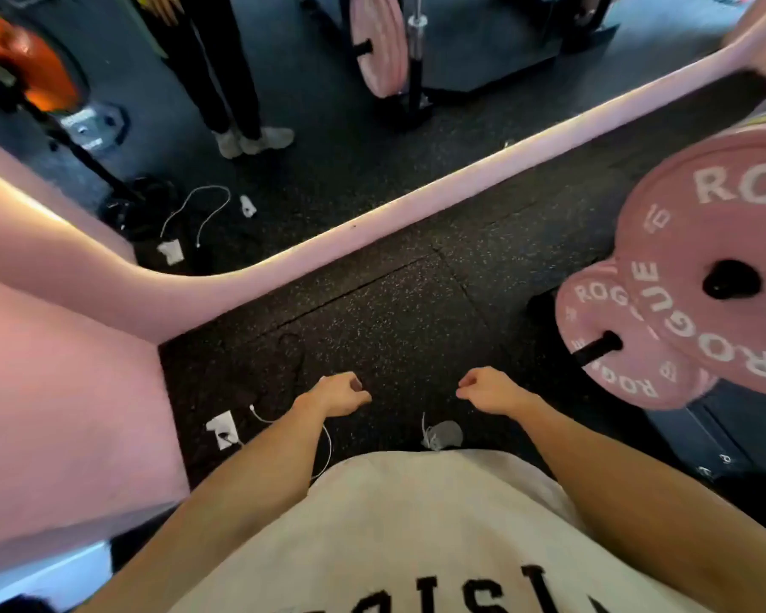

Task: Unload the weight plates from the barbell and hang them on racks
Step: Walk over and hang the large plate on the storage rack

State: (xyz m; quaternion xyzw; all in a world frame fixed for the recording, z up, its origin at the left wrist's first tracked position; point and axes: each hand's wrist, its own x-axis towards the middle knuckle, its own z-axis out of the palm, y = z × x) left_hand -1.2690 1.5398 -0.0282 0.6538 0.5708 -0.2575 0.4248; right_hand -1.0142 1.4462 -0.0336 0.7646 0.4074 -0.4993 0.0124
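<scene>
Both hands are out in front at the bottom middle of the frame, holding nothing. Left hand [338, 395] and right hand [487, 390] each have the fingers loosely curled, just hanging over the black rubber floor [394, 311], a little apart from each other.

Weight plates are over on the right edge of the frame: a big pink plate [699, 241] with white ROGUE lettering sits on a black peg, and a smaller pink plate [606, 338] overlaps it lower left, on its own black peg [598, 347]. Neither hand is touching them.

A mirror with a pink lit frame [372, 223] runs diagonally across the upper half, and in it you can see another pink plate [377, 42] and someone's legs in white shoes. Down on the floor near the left hand there's a white charger block [222, 429] with a cable.
</scene>
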